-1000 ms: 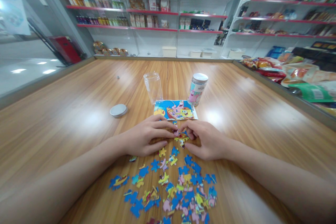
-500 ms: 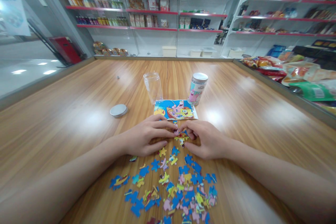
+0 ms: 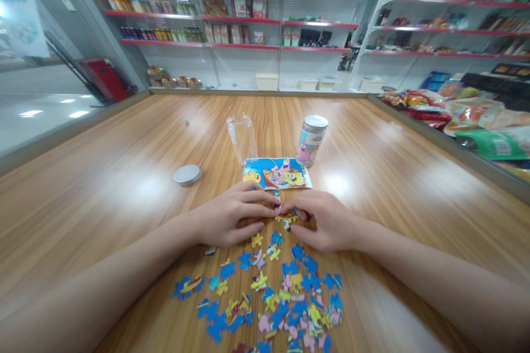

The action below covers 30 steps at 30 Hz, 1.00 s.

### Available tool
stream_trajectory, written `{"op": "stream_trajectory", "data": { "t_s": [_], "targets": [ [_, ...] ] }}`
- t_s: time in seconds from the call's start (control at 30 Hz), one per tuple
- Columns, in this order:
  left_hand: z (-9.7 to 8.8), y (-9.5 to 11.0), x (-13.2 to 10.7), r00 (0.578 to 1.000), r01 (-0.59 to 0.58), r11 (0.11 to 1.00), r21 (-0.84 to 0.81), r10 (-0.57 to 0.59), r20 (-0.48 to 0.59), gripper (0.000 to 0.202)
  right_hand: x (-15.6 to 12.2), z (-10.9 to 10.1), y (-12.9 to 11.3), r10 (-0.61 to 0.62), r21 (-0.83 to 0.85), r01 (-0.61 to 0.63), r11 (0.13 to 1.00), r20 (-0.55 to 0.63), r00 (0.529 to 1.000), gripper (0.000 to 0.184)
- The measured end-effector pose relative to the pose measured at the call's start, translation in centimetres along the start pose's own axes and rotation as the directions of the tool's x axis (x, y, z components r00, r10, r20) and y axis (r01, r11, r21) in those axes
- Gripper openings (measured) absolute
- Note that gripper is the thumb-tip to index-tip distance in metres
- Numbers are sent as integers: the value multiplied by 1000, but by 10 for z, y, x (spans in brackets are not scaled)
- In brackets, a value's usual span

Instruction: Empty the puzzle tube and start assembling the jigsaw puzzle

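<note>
A small cluster of joined jigsaw pieces [image 3: 286,217] lies on the table just below the picture card [image 3: 275,173], partly hidden by my fingers. My left hand [image 3: 232,214] rests flat from the left, fingers stretched out, fingertips touching the cluster's left edge. From the right, my right hand [image 3: 321,219] presses its index fingertip on the cluster. Its thumb is held apart and its other fingers are curled. Many loose jigsaw pieces [image 3: 293,306], blue, yellow and pink, are spread below both hands. The card shows cartoon figures in a boat.
Behind the card stand an open clear jar [image 3: 242,138] and a printed jar with a silver lid [image 3: 311,140]. A loose silver lid [image 3: 187,175] lies to the left. Packaged snacks [image 3: 476,113] line the right edge; stocked shelves [image 3: 240,19] stand beyond the table.
My right index finger has shifted slightly left and down on the joined pieces. My left hand and the loose pieces stay practically where they were.
</note>
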<state>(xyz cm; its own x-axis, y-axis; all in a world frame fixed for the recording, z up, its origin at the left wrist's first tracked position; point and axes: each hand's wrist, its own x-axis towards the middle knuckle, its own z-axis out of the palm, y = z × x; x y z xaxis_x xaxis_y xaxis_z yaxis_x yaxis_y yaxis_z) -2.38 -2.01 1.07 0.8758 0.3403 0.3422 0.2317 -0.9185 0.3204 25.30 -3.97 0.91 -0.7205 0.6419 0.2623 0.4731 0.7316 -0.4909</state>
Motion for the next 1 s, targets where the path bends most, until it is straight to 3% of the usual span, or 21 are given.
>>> {"op": "stream_trajectory", "data": {
  "t_s": [0.47, 0.8, 0.93, 1.0],
  "targets": [
    [0, 0, 0, 1000, 0, 1000, 4, 0, -5, 40, -1, 2, 1, -48, -10, 48, 999, -21, 999, 25],
    [-1, 3, 0, 1000, -29, 998, 47, 29, -4, 40, -1, 0, 1, -81, -6, 81, 997, -27, 996, 29],
    [1, 2, 0, 999, -32, 995, 98, 32, 3, 41, -2, 5, 3, -70, 144, 80, 986, -76, 995, 30],
    [0, 1, -2, 998, -44, 990, 137, 49, -34, 41, -2, 4, 1, -31, 242, 71, 968, -165, 986, 24]
  ]
}}
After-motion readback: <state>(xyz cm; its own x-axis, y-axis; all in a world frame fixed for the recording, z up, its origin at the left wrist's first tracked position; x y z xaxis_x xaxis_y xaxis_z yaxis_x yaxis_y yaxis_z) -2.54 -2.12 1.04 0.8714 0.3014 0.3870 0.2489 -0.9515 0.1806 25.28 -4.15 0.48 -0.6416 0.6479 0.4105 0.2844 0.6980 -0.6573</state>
